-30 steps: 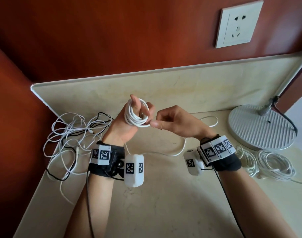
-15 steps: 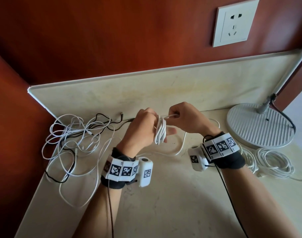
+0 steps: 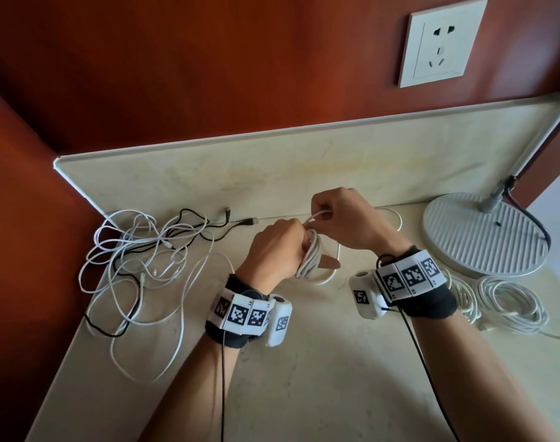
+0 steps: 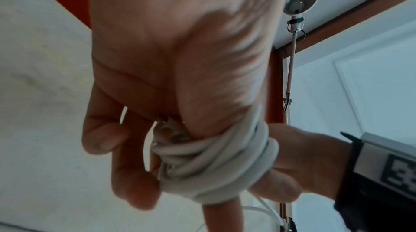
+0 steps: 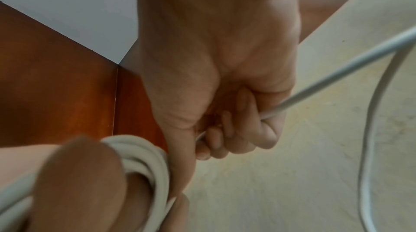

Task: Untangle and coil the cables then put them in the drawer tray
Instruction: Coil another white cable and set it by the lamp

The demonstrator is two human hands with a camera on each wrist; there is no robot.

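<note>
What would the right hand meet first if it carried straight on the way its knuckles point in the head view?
Most likely the left hand and the white cable coil wound round its fingers: the right hand, pinching the cable's free strand, points leftward and sits almost against them. Depth is unclear.

2 hands (image 3: 277, 250), 1 lamp (image 3: 482, 234), 1 socket (image 3: 442, 43).

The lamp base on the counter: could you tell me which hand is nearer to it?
Right. The right hand pinches the white cable just left of the lamp base; the left hand, wrapped in the coil, sits farther left.
</note>
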